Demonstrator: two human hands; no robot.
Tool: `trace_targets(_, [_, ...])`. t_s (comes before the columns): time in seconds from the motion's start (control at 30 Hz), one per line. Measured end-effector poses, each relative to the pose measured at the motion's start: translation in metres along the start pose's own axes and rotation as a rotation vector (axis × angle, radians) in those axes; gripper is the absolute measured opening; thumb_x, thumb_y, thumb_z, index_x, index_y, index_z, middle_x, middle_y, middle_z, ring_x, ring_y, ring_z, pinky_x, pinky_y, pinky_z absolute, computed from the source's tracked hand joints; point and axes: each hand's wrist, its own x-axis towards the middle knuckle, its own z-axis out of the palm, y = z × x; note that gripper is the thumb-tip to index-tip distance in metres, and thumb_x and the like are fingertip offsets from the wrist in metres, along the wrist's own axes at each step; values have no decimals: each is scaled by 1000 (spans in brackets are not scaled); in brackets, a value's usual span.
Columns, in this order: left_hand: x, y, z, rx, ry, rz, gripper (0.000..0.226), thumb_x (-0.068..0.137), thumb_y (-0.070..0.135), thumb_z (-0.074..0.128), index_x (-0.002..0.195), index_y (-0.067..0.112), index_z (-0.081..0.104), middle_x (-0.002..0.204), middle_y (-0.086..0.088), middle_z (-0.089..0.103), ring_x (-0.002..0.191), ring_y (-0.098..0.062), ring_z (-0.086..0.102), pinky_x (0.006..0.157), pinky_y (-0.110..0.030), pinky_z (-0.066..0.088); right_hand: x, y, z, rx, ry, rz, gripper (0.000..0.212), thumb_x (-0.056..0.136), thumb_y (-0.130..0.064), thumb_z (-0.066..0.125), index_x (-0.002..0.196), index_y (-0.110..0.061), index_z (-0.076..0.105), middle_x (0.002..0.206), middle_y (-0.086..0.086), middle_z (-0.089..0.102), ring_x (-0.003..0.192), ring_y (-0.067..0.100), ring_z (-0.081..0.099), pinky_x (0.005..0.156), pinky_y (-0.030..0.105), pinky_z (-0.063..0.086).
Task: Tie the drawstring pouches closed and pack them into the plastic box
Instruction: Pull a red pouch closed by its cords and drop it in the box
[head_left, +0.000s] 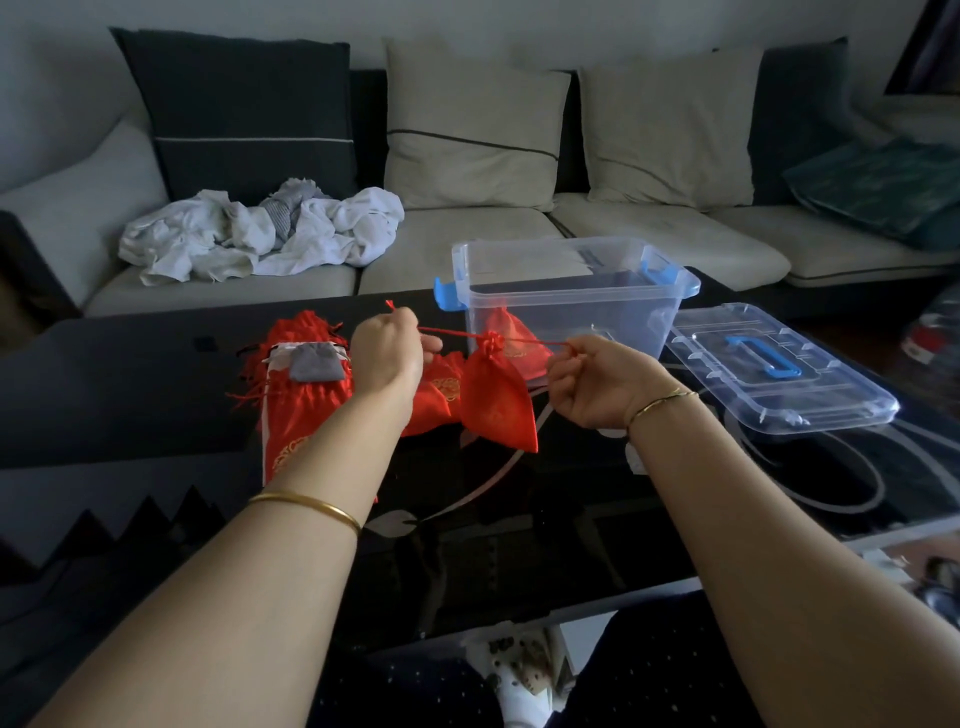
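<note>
Two hands share one red pouch (500, 400): the left hand (387, 353) pinches one end of the cord (452, 333), the right hand (589, 382) pinches the other, and each grip is pressed together on the cord with no spread fingers visible. The pouch hangs between the two grips, just below the taut line, its gathered neck at the cord and its body clear of or barely grazing the counter (156, 395). Its long axis runs from neck to base, tilted so that the base points down and toward the right grip's side. Beyond the right grip stands the open box (571, 291), with one red pouch seen through its wall; the lid (779, 374) lies outside that grip. Outside the left grip lies a pile of pouches (301, 395), a grey pouch (314, 362) on top. Likely faults: uneven pull could slide the knot off centre and leave the neck gaping; too hard a pull could snap or fray the cord; a slipped pinch would drop the pouch.
</note>
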Motion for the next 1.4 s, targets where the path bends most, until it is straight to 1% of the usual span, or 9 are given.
trace_targets(0.07, [1,2,2,-122,-12,-50,30,93,14,34,83,4,61,58,5,65,56,-7,56,53,-19,42,5,2,-3,7,72,24,31,94,-14,36,64,-17,37,56,-10,30,28,3,35,35,10,29])
trace_targets(0.23, [-12,11,7,-446,-250,27,35,93,10,35,59,15,40,61,-2,67,63,-15,67,58,-19,51,9,7,1,-98,206,-88,31,91,-9,39,61,-16,37,50,-4,36,33,5,36,34,11,30])
trace_targets(0.4, [-9,7,9,-127,-441,99,26,92,15,57,67,13,63,55,4,62,47,-6,57,54,-20,48,-5,0,20,-156,103,-381,29,92,-17,49,63,-13,46,54,-1,47,43,8,45,46,18,35])
trace_targets(0.57, [-16,4,12,133,-576,197,10,83,13,69,74,15,67,61,1,62,47,-2,54,54,-17,46,-15,6,39,-352,57,-522,29,92,-23,56,65,-13,54,59,-1,51,47,7,46,47,18,37])
trace_targets(0.73, [-18,3,14,209,-579,250,15,84,16,68,69,16,65,60,3,62,53,-6,56,59,-21,46,-18,10,44,-468,65,-514,34,96,-33,48,71,-13,58,64,0,55,44,7,43,43,19,32])
trace_targets(0.87, [-17,1,14,153,-581,203,19,89,21,63,71,14,66,64,1,63,53,-5,57,57,-20,47,-19,12,39,-593,130,-407,41,100,-33,33,96,-4,61,70,8,62,47,14,44,46,23,31])
trace_targets(1.0, [-16,1,14,123,-556,190,21,91,17,60,70,16,65,64,1,65,53,-7,58,55,-20,47,-20,14,40,-710,147,-476,16,91,-10,45,84,-4,58,66,10,57,47,16,49,48,24,36])
trace_targets(1.13, [-15,-2,14,116,-465,181,21,91,15,61,70,15,63,66,-4,65,55,-11,59,53,-20,47,-19,15,36,-850,107,-601,18,85,4,51,72,-9,51,64,10,57,51,15,54,48,24,43])
trace_targets(1.4, [-12,-2,14,111,-379,131,22,91,13,60,70,18,62,61,-4,63,55,-11,60,53,-21,46,-14,19,31,-1241,95,-894,13,74,-10,75,85,-5,68,78,13,67,68,13,57,69,32,51])
